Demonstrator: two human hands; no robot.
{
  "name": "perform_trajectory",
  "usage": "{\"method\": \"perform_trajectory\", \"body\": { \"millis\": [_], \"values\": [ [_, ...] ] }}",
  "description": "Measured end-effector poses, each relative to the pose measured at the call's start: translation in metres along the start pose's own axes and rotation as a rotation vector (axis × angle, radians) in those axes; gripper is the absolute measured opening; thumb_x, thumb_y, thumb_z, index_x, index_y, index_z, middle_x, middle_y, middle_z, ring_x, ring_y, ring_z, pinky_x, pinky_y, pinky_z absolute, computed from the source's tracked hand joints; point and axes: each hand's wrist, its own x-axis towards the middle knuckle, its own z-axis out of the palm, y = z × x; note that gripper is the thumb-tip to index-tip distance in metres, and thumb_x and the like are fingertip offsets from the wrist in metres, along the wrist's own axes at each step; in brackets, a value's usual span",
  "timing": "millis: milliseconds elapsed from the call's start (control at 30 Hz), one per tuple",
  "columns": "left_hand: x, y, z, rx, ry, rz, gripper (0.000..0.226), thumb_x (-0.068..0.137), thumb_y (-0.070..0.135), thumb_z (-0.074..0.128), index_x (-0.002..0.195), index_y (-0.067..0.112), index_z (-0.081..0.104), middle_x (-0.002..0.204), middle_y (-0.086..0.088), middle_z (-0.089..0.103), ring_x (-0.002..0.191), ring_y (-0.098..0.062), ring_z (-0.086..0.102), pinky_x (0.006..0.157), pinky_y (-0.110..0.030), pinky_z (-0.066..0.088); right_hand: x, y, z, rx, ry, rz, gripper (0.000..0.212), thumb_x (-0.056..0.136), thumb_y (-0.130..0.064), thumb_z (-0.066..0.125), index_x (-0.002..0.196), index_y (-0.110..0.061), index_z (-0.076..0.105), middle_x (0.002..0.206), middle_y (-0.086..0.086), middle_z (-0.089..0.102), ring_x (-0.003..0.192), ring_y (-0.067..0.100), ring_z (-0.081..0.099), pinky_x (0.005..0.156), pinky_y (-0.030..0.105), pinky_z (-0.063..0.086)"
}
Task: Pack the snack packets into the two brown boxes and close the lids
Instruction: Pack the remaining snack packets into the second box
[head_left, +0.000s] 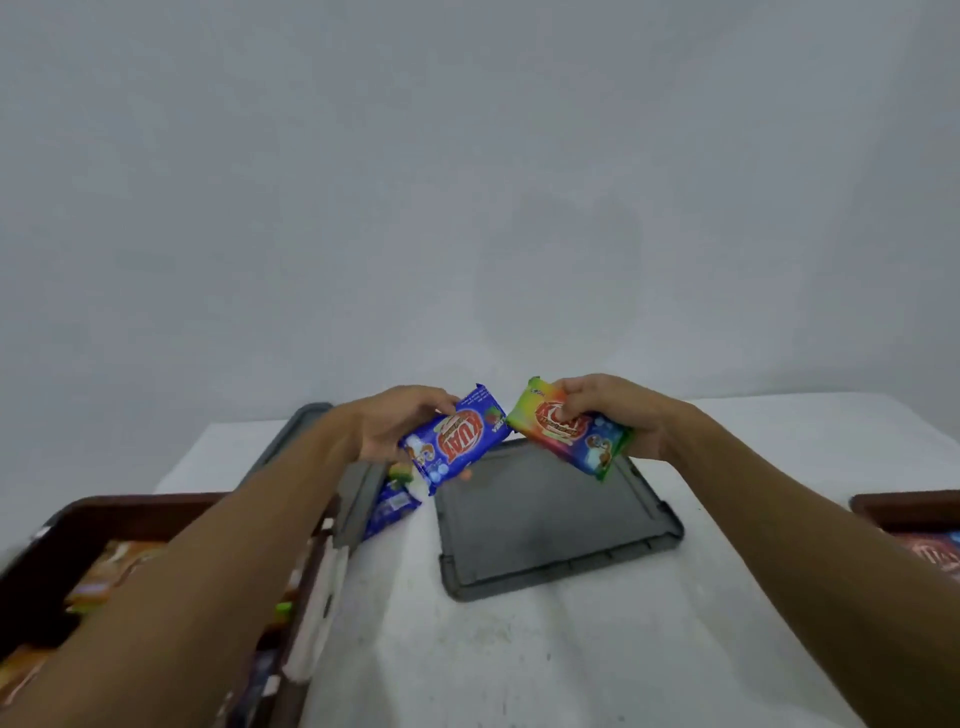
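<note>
gripping one packet in each hand, the person has the left hand (395, 428) pinched round a blue snack packet (457, 441) and the right hand (623, 415) pinched round a green-and-orange packet (566, 434), both raised side by side above the grey lid (556, 530) lying flat on the white table (519, 654) — probably so each can go out to the brown box on its own side. the left brown box (130, 506) and the right brown box (904, 506) stand open with packets inside, and another blue packet (389, 506) lies beside the left one — so packing seems unfinished.
</note>
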Motion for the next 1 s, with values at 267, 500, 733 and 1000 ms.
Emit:
{"method": "perform_trajectory", "body": {
  "millis": [267,500,733,1000],
  "values": [
    [-0.162,-0.065,-0.109,0.367,0.265,0.120,0.013,0.090,0.018,0.065,0.101,0.023,0.063,0.090,-0.002,0.072,0.073,-0.013,0.067,0.062,-0.026,0.054,0.010,-0.020,0.185,-0.038,-0.095,-0.101,0.015,0.085,0.000,0.064,0.095,-0.011,0.065,0.090,0.014,0.071,0.069,0.018,0.068,0.059,0.025,0.056],
    [-0.227,-0.132,-0.178,0.811,0.289,0.167,0.030,0.091,0.017,0.062,0.119,0.021,0.054,0.110,-0.005,0.069,0.087,-0.015,0.068,0.071,-0.030,0.054,0.024,-0.028,0.306,-0.555,-0.018,-0.208,0.016,0.087,-0.027,0.071,0.102,-0.027,0.066,0.092,-0.001,0.074,0.086,0.019,0.072,0.071,0.032,0.057],
    [-0.217,-0.148,-0.191,1.141,0.372,0.280,0.047,0.094,0.024,0.060,0.140,0.025,0.047,0.131,-0.002,0.056,0.109,-0.012,0.056,0.081,-0.023,0.049,0.042,-0.016,0.339,-1.046,0.144,-0.259,0.028,0.092,-0.029,0.063,0.119,-0.028,0.066,0.108,-0.003,0.071,0.096,0.015,0.067,0.085,0.036,0.056],
    [-0.220,-0.158,-0.190,1.363,0.411,0.445,0.044,0.089,0.041,0.063,0.129,0.021,0.060,0.124,0.005,0.054,0.112,-0.011,0.051,0.083,-0.022,0.042,0.037,0.010,0.345,-1.240,0.352,-0.591,0.030,0.092,-0.035,0.060,0.118,-0.024,0.069,0.112,-0.005,0.064,0.103,0.013,0.055,0.087,0.034,0.050]
  ]
}}
